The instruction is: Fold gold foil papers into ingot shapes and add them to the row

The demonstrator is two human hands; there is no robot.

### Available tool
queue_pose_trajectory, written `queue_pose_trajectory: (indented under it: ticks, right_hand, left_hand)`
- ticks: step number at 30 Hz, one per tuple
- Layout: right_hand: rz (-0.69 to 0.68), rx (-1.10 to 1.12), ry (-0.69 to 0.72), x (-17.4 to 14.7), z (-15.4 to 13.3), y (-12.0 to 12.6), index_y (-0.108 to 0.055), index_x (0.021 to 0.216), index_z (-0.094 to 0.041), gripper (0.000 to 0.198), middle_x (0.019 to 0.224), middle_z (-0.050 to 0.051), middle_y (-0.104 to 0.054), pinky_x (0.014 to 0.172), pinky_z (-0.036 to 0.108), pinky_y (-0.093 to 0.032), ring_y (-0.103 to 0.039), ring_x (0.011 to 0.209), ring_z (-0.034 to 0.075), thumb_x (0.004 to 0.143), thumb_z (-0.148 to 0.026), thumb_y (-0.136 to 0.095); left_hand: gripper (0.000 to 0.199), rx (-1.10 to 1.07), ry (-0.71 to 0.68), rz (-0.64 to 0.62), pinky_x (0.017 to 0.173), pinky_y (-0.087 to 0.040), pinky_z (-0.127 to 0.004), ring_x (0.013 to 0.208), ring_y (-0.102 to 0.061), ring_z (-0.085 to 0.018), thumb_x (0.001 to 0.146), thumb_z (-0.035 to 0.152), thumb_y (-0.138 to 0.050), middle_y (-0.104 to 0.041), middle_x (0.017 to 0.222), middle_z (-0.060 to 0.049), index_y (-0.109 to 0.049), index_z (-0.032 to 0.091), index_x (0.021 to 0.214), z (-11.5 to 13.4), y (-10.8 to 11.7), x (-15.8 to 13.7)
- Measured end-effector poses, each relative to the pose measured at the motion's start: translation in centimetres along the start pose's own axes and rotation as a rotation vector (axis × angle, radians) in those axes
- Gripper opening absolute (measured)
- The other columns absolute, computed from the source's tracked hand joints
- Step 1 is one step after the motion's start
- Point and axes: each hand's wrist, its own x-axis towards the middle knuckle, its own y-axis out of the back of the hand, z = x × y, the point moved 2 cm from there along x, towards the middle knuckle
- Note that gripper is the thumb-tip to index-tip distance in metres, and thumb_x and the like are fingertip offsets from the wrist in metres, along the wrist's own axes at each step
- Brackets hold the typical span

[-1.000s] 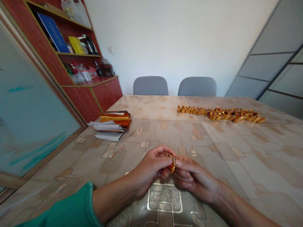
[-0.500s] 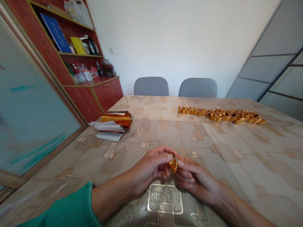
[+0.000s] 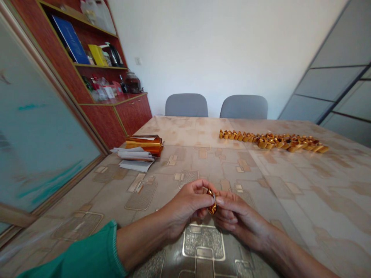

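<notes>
Between my two hands, above the near part of the table, is a small folded gold foil paper ingot [image 3: 212,209]. My left hand [image 3: 193,202] is closed on its left side, with the thumb pressed against the fold. Fingers and thumb of my right hand [image 3: 233,210] pinch its right side. Part of the foil is hidden behind the fingertips. Farther off to the right, rows of similar folded gold ingots [image 3: 290,142] lie close together. At the left lies a stack of gold foil sheets [image 3: 143,145], with white-backed sheets [image 3: 135,158] in front of it.
A patterned cloth covers the table [image 3: 203,154]. Two grey chairs [image 3: 186,105] [image 3: 244,106] stand at its far edge. On the left are a red cabinet [image 3: 133,112] with shelves and a sliding glass panel [image 3: 49,116].
My left thumb has moved right across the ingot's fold and covers more of it. Both hands keep their hold, and the whole view has shifted slightly.
</notes>
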Motion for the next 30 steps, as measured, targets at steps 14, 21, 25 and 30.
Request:
queue_pose_trajectory:
  ticks: [14, 21, 25, 30]
  right_hand:
    - [-0.033, 0.067, 0.053, -0.3, -1.0, 0.2, -0.067, 0.082, -0.014, 0.017, 0.051, -0.01, -0.035, 0.043, 0.015, -0.022, -0.017, 0.046, 0.004, 0.083, -0.026, -0.079]
    - [0.024, -0.057, 0.07, -0.1, -0.9, 0.0, -0.07, 0.088, -0.015, 0.018, 0.055, -0.009, -0.038, 0.045, 0.016, -0.023, -0.02, 0.049, 0.005, 0.082, -0.028, -0.081]
    - [0.013, -0.104, 0.065, 0.0, -0.9, -0.1, -0.07, 0.083, -0.014, 0.019, 0.054, -0.009, -0.038, 0.045, 0.016, -0.023, -0.02, 0.049, 0.005, 0.081, -0.029, -0.081]
    - [0.023, -0.077, 0.051, -0.1, -1.0, 0.3, -0.069, 0.082, -0.014, 0.017, 0.055, -0.008, -0.039, 0.045, 0.017, -0.023, -0.021, 0.049, 0.005, 0.082, -0.027, -0.08]
  left_hand:
    - [0.031, -0.47, 0.194, -0.252, 0.055, -0.043, -0.013, 0.055, -0.056, -0.003, 0.075, 0.011, -0.079, -0.066, 0.082, 0.0, -0.065, 0.017, 0.102, 0.4, 1.4, 0.1]
    - [0.032, -0.388, 0.121, -0.127, 0.051, -0.039, -0.013, 0.052, -0.053, -0.003, 0.07, 0.012, -0.08, -0.064, 0.076, 0.002, -0.061, 0.018, 0.096, -0.2, 0.9, 0.3]
    - [0.03, -0.271, 0.059, -0.058, 0.046, -0.032, -0.014, 0.048, -0.049, -0.003, 0.07, 0.015, -0.078, -0.06, 0.068, 0.004, -0.058, 0.018, 0.093, -0.6, 0.7, 0.4]
    - [0.027, -0.295, 0.08, -0.087, 0.049, -0.037, -0.014, 0.053, -0.053, -0.005, 0.074, 0.019, -0.077, -0.061, 0.071, 0.003, -0.058, 0.018, 0.093, -0.6, 0.9, 0.5]
